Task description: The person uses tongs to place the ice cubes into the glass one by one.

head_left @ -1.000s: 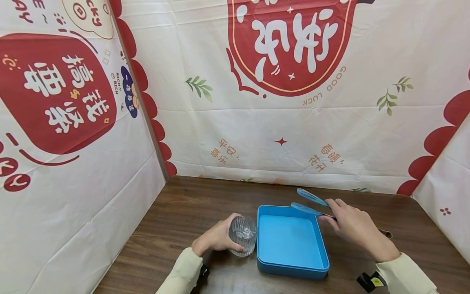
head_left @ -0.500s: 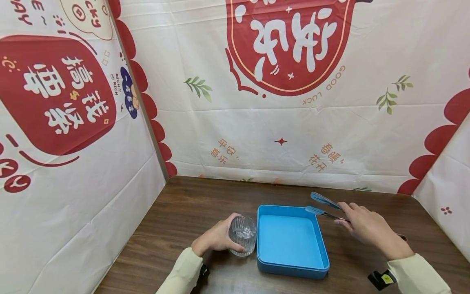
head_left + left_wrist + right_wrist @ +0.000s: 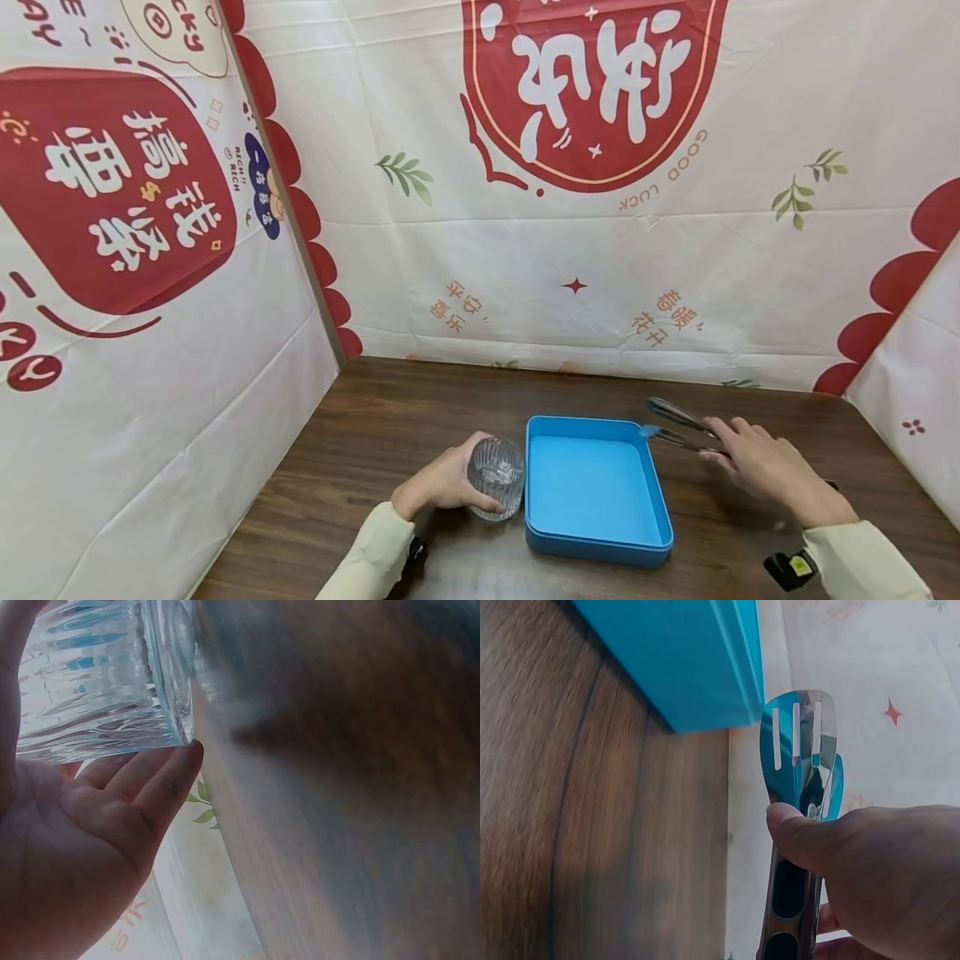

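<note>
My left hand (image 3: 448, 477) grips a clear ribbed drinking glass (image 3: 497, 479) just left of the blue box. In the left wrist view the glass (image 3: 97, 682) lies between thumb and fingers, its thick base toward the brown table. My right hand (image 3: 772, 467) holds metal serving tongs (image 3: 678, 414) near the box's far right corner. Slotted metal heads of the tongs (image 3: 799, 742) show in the right wrist view, the thumb pressing one arm. The shallow square blue box (image 3: 592, 492) has a bare floor and no lid on it.
The brown wooden table (image 3: 420, 400) lies under everything. A white printed cloth (image 3: 570, 242) hangs behind it, with more cloth (image 3: 247, 400) along the left side and at the right edge.
My right hand has moved to the right with the tongs, from over the box's far right corner to beside it. My left hand and the glass have stayed in place.
</note>
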{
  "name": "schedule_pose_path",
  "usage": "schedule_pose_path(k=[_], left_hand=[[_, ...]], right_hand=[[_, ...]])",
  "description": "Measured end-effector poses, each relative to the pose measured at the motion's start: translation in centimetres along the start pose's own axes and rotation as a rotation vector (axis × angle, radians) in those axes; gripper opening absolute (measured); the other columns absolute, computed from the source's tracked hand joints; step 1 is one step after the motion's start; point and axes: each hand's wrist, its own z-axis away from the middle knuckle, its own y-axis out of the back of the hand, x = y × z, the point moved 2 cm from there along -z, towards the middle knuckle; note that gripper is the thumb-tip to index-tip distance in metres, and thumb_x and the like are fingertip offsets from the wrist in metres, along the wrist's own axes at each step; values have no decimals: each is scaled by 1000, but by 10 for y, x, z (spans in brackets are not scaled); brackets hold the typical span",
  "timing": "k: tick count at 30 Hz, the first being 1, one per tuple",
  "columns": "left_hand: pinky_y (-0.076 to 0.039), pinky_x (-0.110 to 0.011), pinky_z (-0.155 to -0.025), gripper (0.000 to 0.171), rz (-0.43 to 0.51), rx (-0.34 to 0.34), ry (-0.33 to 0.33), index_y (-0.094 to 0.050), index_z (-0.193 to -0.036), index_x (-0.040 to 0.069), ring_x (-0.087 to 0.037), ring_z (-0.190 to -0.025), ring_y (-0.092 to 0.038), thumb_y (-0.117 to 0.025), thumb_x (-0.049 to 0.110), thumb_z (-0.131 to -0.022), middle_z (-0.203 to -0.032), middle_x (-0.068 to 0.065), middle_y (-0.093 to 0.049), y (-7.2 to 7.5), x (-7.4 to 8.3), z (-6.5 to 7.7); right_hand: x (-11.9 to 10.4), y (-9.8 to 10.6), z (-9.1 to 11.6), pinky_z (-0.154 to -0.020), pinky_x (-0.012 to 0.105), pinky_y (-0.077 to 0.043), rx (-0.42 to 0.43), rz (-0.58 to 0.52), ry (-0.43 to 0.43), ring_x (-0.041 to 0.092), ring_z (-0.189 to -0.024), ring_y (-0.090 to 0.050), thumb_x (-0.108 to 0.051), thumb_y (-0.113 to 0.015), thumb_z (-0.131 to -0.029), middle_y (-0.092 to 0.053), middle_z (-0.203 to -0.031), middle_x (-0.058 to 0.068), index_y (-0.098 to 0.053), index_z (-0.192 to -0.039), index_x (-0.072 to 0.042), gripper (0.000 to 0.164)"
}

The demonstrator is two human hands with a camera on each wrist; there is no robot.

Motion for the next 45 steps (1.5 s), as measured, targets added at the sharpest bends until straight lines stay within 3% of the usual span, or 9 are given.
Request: schedule_pose_path(k=[11,21,29,45], left_hand=[[-50,-33,-85,91,-2,-1,4,-41,-138,23,-12,-98,-60,-92,39,-66,-115,-2,-63,2,1,-1],[-50,-33,-84,92,1,-1,4,-40,-139,23,-12,-98,-60,-92,40,-65,-115,-1,-63,1,1,0],[-50,-32,-84,90,1,12,1,-41,-137,23,-11,-97,-60,-92,41,-65,-114,-1,-64,1,4,1],[-50,-34,-88,96,-50,26,15,-39,-139,23,-13,-102,-60,-93,48,-62,-118,-2,-62,-2,2,2]], right_hand=[[17,-11,1,-68,65,-47,-90,41,-39,45,-98,-59,-30,-68,-92,-60,-107,23,-53,-131,1,53],[20,-23,2,-68,63,-47,-65,42,23,38,-93,-61,-30,-71,-89,-60,-99,13,-57,-129,-4,49],[25,-30,2,-75,68,-45,-92,6,35,37,-95,-60,-31,-71,-90,-60,-101,12,-56,-130,-4,51],[33,-39,4,-70,57,-49,-82,-65,103,28,-90,-59,-32,-71,-91,-57,-97,3,-56,-132,-8,50]])
